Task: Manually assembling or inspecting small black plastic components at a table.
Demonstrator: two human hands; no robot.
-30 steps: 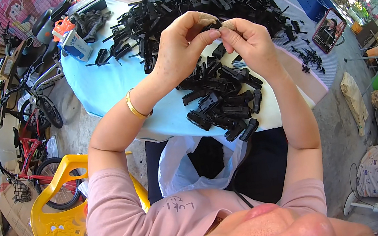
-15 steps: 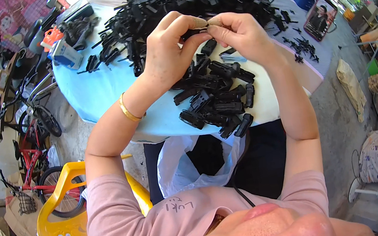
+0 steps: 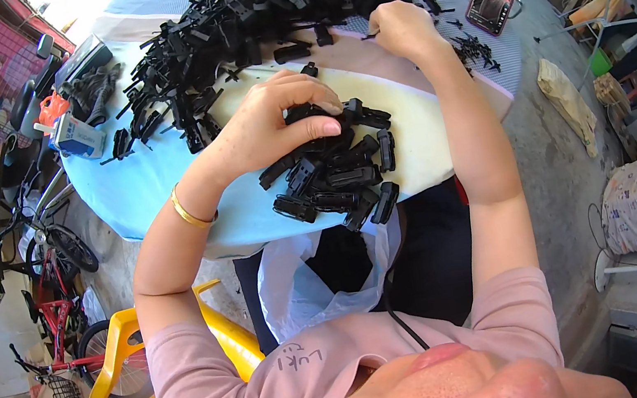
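Black parts [image 3: 267, 7], dozens; two hands [image 3: 266, 122] [image 3: 406, 28]

L hand [image 3: 273, 120] hides blk parts [image 3: 353, 178]; blk bit [image 3: 368, 36] at R hand [image 3: 404, 30], can't quite ID.

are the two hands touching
No, the left hand is over the nearer black plastic parts, the right hand apart beside the larger pile.

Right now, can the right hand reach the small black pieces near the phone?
Likely yes: the right hand is just up and left of the small black pieces, with nothing visible blocking the way.
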